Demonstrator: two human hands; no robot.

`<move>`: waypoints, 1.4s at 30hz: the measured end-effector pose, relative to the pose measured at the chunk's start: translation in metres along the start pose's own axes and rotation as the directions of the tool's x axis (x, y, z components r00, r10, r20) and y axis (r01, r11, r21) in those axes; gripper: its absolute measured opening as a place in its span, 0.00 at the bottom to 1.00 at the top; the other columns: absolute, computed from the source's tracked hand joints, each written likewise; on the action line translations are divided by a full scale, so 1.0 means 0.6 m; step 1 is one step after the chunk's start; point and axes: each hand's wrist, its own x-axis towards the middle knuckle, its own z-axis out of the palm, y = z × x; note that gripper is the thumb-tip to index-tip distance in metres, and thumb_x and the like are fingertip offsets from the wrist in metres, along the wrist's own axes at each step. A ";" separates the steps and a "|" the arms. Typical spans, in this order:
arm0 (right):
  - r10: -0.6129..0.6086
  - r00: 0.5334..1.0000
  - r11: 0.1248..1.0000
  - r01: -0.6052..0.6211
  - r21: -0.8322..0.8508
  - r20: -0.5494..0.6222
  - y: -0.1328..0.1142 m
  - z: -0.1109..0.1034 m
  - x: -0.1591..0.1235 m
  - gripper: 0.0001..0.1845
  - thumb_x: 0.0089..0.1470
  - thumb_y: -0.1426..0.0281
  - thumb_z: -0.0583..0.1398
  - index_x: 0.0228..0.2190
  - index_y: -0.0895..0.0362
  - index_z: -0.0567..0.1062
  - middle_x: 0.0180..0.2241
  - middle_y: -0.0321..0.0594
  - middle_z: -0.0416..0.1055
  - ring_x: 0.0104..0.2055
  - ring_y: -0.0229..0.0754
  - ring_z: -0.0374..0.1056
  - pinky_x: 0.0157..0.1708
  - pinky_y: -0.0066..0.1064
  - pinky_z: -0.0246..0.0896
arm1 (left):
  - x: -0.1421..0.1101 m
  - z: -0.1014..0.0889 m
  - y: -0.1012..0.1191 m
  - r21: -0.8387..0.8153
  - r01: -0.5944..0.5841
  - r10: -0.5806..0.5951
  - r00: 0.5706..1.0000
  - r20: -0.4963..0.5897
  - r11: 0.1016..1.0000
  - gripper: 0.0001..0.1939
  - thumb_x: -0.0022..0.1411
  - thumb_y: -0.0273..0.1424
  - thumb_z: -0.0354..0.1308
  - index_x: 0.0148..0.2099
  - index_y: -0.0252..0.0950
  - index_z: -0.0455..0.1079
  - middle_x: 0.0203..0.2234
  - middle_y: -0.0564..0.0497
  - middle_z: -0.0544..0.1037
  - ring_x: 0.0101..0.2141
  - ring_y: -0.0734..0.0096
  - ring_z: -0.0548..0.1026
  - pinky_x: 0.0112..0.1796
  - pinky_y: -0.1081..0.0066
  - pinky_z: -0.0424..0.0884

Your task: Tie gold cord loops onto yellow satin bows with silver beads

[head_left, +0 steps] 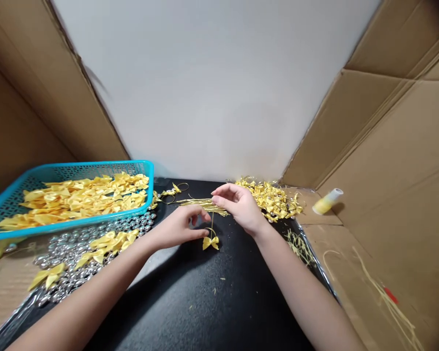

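A small yellow satin bow hangs at the end of a thin gold cord, with a small loop just above it. My right hand pinches the cord's upper end between thumb and fingertips. To the left of the cord, my left hand has its thumb and fingers apart, the thumb tip close to the loop. Whether the thumb touches the loop I cannot tell. Behind both hands lies a bundle of cut gold cords on the black table surface.
A blue basket of yellow bows stands at the left. Silver beads and loose bows lie before it. Bows with cords form a pile at back right, near a yellow-white cone. Cardboard walls flank the table.
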 end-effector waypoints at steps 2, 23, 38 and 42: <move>-0.002 1.000 1.000 0.003 0.026 -0.006 0.002 0.000 0.001 0.13 0.40 0.65 0.71 0.27 0.55 0.76 0.29 0.35 0.75 0.34 0.37 0.71 0.41 0.35 0.68 | 0.000 0.007 0.012 -0.063 0.006 -0.010 0.997 -0.072 0.998 0.13 0.56 0.41 0.61 0.36 0.36 0.72 0.22 0.56 0.67 0.23 0.73 0.61 0.26 0.74 0.57; -0.069 0.994 0.992 0.059 -0.111 -0.081 0.015 -0.017 0.002 0.12 0.39 0.63 0.71 0.25 0.56 0.76 0.25 0.35 0.74 0.28 0.37 0.68 0.31 0.31 0.64 | -0.004 0.024 0.014 -0.851 -0.085 -0.183 0.961 -0.207 0.518 0.20 0.49 0.49 0.65 0.30 0.35 0.74 0.14 0.60 0.61 0.17 0.83 0.45 0.19 0.77 0.49; -0.201 0.978 0.919 0.207 -0.335 0.051 -0.020 -0.004 -0.022 0.02 0.47 0.70 0.67 0.26 0.55 0.79 0.23 0.34 0.74 0.24 0.35 0.60 0.26 0.29 0.59 | -0.011 0.020 0.036 -0.457 -0.020 -0.086 0.974 -0.209 0.889 0.12 0.52 0.39 0.65 0.33 0.35 0.80 0.22 0.52 0.76 0.23 0.73 0.63 0.25 0.73 0.57; -0.177 0.983 0.922 0.182 -0.342 0.046 -0.012 -0.001 -0.021 0.01 0.47 0.70 0.66 0.26 0.55 0.79 0.22 0.33 0.72 0.23 0.35 0.60 0.26 0.29 0.59 | -0.014 0.023 0.043 -0.400 -0.031 -0.049 0.981 -0.188 0.916 0.13 0.53 0.40 0.64 0.30 0.34 0.77 0.22 0.52 0.74 0.22 0.75 0.60 0.24 0.73 0.55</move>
